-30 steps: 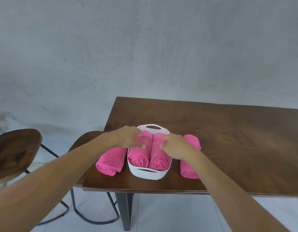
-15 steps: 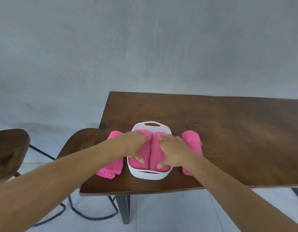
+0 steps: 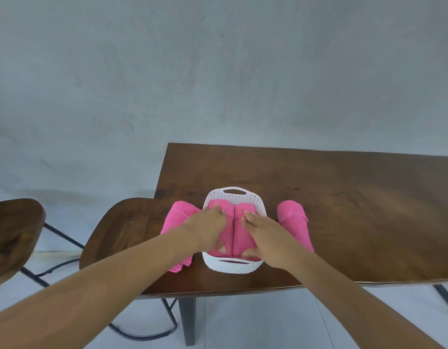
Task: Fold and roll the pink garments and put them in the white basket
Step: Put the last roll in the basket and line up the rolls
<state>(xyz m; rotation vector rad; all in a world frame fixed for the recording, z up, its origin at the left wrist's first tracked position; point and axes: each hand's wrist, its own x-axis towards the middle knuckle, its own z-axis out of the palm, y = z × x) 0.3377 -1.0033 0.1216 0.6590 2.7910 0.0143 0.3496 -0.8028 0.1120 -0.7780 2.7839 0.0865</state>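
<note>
In the white perforated plastic basket (image 3: 233,267) two rolled pink garments (image 3: 226,210) (image 3: 240,235) lie under the flat, unclenched fingers (image 3: 253,219) of the left hand (image 3: 208,229) and right hand (image 3: 265,235), while two more pink rolls (image 3: 179,217) (image 3: 292,217) wait on the wooden tabletop (image 3: 356,210).

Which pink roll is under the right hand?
The right roll inside the white basket; the left hand covers its neighbour, and the other two lie on the table outside.

Head view — forward, down, near table (image 3: 343,210)
</note>
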